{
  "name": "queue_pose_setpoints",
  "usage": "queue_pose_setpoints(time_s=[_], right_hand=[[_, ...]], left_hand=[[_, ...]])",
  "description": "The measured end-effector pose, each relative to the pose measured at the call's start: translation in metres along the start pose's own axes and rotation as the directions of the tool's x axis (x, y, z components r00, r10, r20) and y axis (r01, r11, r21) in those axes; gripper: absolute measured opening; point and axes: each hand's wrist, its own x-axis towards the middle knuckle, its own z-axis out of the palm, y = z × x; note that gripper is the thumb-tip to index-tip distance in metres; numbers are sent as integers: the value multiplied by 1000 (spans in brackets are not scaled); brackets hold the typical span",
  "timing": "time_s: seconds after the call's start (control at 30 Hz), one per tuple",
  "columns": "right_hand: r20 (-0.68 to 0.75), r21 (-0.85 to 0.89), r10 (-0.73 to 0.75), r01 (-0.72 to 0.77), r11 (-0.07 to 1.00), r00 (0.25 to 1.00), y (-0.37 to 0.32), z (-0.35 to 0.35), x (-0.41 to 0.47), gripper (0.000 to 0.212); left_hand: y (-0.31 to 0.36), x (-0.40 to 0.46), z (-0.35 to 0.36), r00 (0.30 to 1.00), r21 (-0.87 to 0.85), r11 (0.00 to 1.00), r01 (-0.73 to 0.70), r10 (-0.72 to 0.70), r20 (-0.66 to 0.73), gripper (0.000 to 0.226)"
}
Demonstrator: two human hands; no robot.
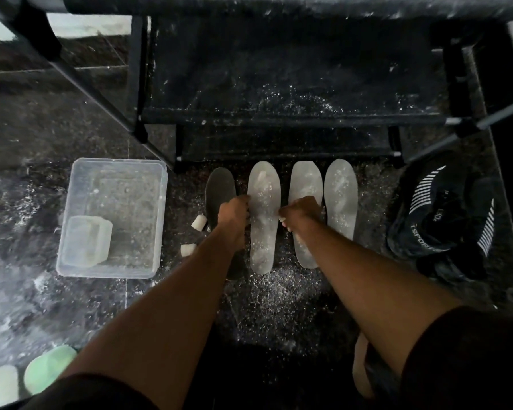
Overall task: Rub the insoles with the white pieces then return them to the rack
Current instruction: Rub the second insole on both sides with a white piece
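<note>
Beside the clear tub (111, 217), the left hand (233, 213) covers the dark insole's (219, 184) middle; its curled fingertips are hidden, grip unclear.

Four insoles lie side by side on the speckled dark stone floor (279, 306), just in front of the black metal shoe rack (279, 119): the dark grey foam insole (219, 184) leftmost, then the pale grey foam insole (264, 220), a second pale insole (305, 184) and a third pale insole (339, 196) rightmost. The left hand (234, 213) rests on the dark one, the right hand (301, 213) on the second pale one. Two small white cylindrical pieces (198, 222) lie left of the dark insole, between it and the clear rectangular plastic tub (113, 170). A translucent block (88, 241) sits in the tub's near left corner. A pair of black sports shoes (444, 220) lies right of the insoles.
</note>
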Motion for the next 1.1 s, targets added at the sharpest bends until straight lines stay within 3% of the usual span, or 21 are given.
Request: queue_pose_setpoints(time_s=[0.13, 0.3, 0.43, 0.53, 0.67, 0.77, 1.1], right_hand=[[27, 79, 13, -15, 997, 1000, 3, -5, -10, 14], [110, 213, 12, -36, 976, 994, -3, -25, -39, 7], [169, 229, -16, -23, 973, 985, -13, -49, -72, 6], [201, 235, -32, -16, 972, 979, -23, -73, -105, 14], [215, 247, -87, 32, 968, 973, -39, -102, -146, 7], [235, 319, -145, 64, 945, 961, -53, -127, -185, 9], [321, 418, -299, 149, 896, 898, -82, -207, -290, 17]], left_hand=[[5, -12, -5, 999, -14, 999, -38, 38, 1, 12], [11, -34, -11, 992, 143, 982, -126, 122, 38, 34], [19, -65, -19, 972, 263, 938, -228, 203, 116, 30], [30, -103, -22, 955, 233, 927, -293, 271, 123, 24], [53, -163, -28, 953, 197, 933, -300, 287, 95, 37], [71, -210, -34, 942, 145, 933, -330, 317, 108, 28], [108, -326, -47, 884, -86, 926, -367, 376, 278, 16]])
